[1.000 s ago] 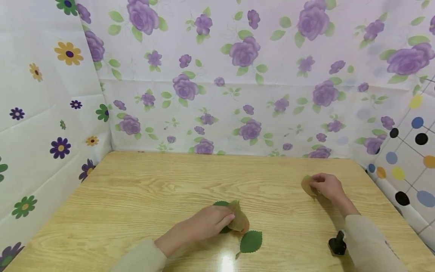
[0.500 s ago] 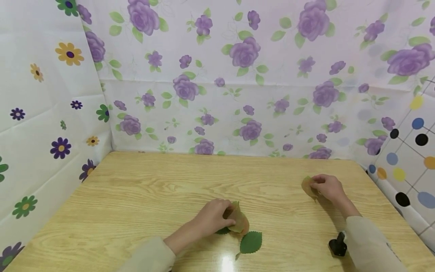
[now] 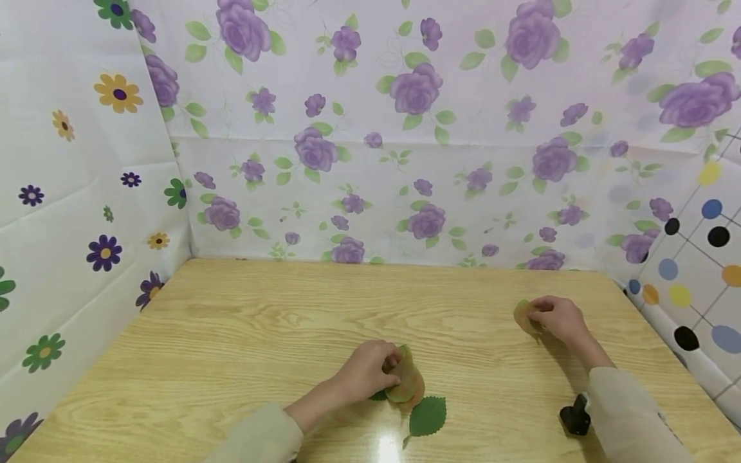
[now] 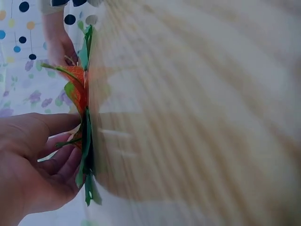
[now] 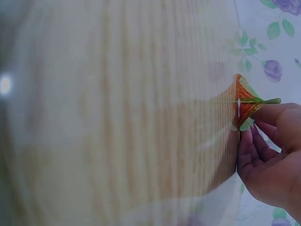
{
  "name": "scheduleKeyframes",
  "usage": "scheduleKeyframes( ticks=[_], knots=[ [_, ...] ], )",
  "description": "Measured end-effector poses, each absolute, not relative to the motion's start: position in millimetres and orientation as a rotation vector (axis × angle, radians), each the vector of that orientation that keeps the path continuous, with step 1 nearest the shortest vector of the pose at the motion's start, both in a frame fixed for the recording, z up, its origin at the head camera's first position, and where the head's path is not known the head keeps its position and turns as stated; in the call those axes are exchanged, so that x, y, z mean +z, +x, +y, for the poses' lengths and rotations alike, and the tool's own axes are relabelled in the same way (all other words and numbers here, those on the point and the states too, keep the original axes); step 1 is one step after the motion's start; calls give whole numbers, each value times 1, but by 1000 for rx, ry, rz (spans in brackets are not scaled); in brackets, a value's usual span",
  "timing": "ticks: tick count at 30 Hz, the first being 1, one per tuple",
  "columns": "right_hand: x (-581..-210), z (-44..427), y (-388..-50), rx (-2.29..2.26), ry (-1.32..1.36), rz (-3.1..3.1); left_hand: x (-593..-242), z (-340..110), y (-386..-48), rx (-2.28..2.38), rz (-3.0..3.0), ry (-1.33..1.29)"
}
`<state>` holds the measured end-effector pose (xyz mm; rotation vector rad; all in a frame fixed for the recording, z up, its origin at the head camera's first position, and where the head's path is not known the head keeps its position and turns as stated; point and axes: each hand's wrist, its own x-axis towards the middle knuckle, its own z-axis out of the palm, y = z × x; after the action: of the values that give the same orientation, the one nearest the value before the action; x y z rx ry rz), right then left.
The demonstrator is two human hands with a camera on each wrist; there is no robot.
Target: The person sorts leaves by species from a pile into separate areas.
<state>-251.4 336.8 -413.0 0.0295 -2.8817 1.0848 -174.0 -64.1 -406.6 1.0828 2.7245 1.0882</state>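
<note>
Fingers of the left hand (image 3: pixel 366 373) pinch a yellow-green leaf (image 3: pixel 403 386) that overlaps an orange leaf (image 3: pixel 418 388) around the middle of the table (image 3: pixel 260 347). One dark green leaf (image 3: pixel 428 416) lies to their near right; another green leaf (image 3: pixel 379 395) is mostly hidden by that hand. Farther right, the right hand (image 3: pixel 561 319) pinches an orange-and-green leaf (image 3: pixel 523 316) by its edge. Nearer, a black object (image 3: pixel 576 418) sits beside the right sleeve (image 3: pixel 628 411).

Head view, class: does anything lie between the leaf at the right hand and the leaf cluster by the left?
Nothing visible does: only wood-grain tabletop separates that orange-green leaf from the leaf cluster.
</note>
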Motion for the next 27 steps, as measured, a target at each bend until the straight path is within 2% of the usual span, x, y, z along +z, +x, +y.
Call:
scheduleKeyframes(
  ticks=[12, 27],
  knots=[
    [-411, 337, -252, 1057, 38, -2893, -414, -69, -185, 1360, 2515, 778],
    [-414, 339, -253, 1048, 44, -2909, -396, -80, -194, 1497, 2543, 770]
  ],
)
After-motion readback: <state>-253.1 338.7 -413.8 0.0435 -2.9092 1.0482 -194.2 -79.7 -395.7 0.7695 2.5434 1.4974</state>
